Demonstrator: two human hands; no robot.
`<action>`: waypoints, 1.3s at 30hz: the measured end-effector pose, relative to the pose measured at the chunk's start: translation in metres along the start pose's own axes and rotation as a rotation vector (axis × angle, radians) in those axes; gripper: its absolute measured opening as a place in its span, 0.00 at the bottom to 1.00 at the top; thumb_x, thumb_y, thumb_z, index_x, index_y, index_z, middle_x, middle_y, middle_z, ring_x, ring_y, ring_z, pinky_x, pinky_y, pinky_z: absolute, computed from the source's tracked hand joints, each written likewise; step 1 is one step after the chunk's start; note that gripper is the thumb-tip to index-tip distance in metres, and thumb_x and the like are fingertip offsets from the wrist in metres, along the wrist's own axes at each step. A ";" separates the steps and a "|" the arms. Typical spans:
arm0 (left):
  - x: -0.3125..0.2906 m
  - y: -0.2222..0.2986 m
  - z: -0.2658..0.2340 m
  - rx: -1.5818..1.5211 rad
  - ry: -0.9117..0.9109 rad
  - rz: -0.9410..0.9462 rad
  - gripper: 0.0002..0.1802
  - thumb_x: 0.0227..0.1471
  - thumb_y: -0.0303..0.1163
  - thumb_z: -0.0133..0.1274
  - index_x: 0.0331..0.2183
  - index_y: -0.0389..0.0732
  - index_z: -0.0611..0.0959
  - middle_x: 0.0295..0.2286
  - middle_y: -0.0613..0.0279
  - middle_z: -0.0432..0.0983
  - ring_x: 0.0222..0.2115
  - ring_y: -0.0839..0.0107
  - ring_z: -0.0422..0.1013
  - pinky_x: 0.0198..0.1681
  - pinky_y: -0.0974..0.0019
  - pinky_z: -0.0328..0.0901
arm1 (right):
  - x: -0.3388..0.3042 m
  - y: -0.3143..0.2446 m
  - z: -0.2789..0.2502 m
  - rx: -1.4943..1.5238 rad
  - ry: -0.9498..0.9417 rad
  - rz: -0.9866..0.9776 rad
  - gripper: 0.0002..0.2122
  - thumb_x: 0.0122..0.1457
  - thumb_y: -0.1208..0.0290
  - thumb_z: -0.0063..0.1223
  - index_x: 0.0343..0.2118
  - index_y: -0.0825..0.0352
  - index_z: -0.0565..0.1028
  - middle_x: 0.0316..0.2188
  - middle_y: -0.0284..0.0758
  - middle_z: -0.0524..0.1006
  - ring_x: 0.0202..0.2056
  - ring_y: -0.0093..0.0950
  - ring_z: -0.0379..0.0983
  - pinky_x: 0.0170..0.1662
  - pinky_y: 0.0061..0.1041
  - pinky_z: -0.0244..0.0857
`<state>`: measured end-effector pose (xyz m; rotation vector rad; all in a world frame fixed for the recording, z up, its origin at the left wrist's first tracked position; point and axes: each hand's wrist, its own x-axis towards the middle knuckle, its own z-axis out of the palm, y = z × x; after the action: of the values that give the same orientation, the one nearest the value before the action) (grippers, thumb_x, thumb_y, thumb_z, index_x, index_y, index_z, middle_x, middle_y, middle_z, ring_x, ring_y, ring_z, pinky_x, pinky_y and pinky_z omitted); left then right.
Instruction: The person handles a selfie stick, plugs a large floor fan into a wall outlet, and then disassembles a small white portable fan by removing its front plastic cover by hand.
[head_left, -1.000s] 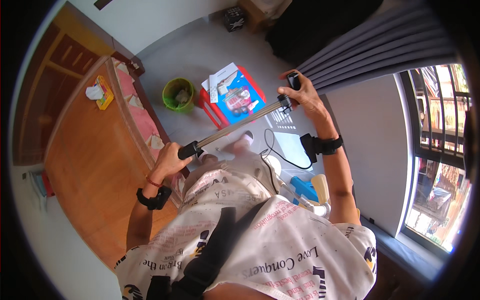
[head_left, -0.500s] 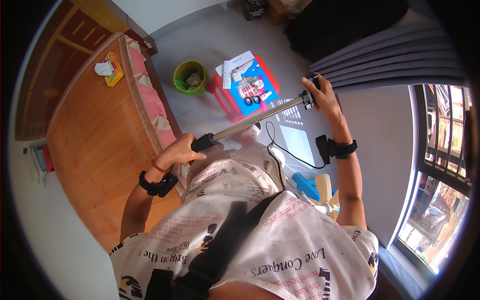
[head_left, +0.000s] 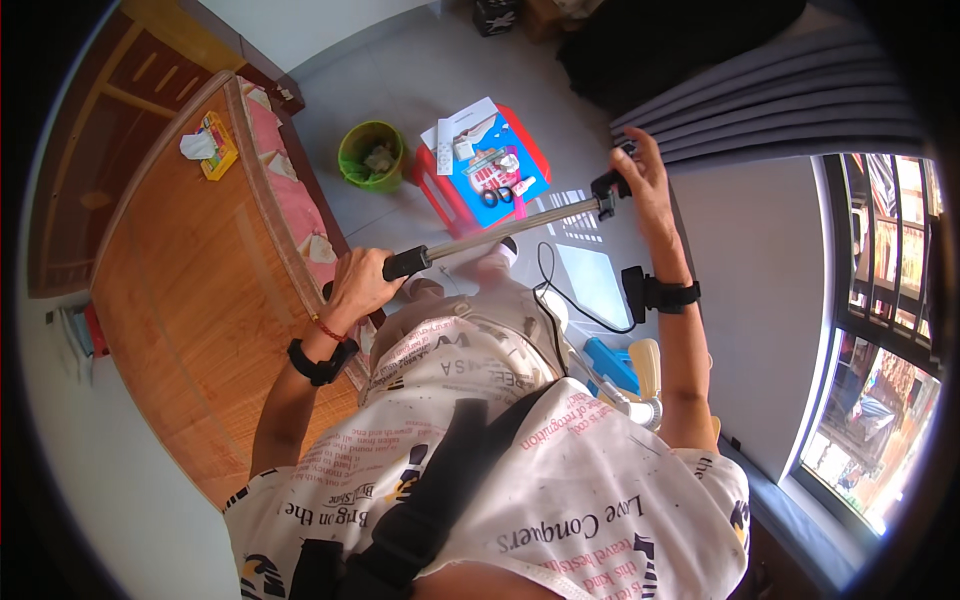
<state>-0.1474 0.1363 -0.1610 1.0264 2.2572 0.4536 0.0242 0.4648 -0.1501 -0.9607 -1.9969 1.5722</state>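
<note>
Currently I have a telescoping pole point(head_left: 510, 229) slanting across the view, lying between the two hands and in front of the person's body. Its black handle point(head_left: 405, 264) sits in the left hand point(head_left: 362, 283), whose fingers are wrapped closed around it, while the metal tube runs rightward to a black end fitting point(head_left: 605, 190). That fitting lies just left of the palm of the right hand point(head_left: 650, 180); I see the thumb beside it and the fingers partly raised, but from my end I cannot tell whether they pinch it or only rest there. Most of the left fingertips are hidden from me beneath the handle. A black cord point(head_left: 565, 305) loops from the band point(head_left: 672, 296) on the right forearm, and I lose its lower end at the shirt point(head_left: 590, 480). On the red stool point(head_left: 535, 150) I can make out scissors point(head_left: 495, 195), though the small items about them run together. At the right, the fisheye's dark rim cuts off my view of the window point(head_left: 865, 420).
</note>
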 end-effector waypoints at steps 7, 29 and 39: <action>-0.003 -0.010 0.007 0.280 0.179 0.014 0.12 0.31 0.30 0.59 0.25 0.37 0.79 0.20 0.47 0.73 0.23 0.50 0.71 0.26 0.56 0.66 | -0.040 -0.057 0.019 -0.808 -0.244 -0.666 0.29 0.35 0.62 0.66 0.43 0.65 0.69 0.43 0.41 0.66 0.50 0.40 0.58 0.51 0.37 0.54; -0.020 -0.013 -0.002 0.291 -0.033 0.174 0.06 0.24 0.26 0.51 0.16 0.36 0.77 0.13 0.45 0.69 0.17 0.49 0.69 0.23 0.55 0.63 | -0.115 -0.019 0.054 -0.876 -0.931 -0.334 0.18 0.58 0.58 0.40 0.22 0.69 0.68 0.10 0.42 0.69 0.16 0.41 0.69 0.21 0.35 0.63; -0.023 -0.009 -0.002 0.227 -0.014 0.187 0.05 0.24 0.25 0.52 0.14 0.35 0.76 0.13 0.43 0.69 0.17 0.47 0.68 0.23 0.56 0.63 | -0.117 -0.029 0.059 -0.850 -0.945 -0.289 0.18 0.58 0.57 0.40 0.21 0.69 0.69 0.10 0.43 0.68 0.16 0.43 0.67 0.21 0.35 0.61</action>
<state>-0.1419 0.1129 -0.1546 1.3592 2.2475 0.2693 0.0546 0.3364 -0.1281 -0.0462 -3.4034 1.0545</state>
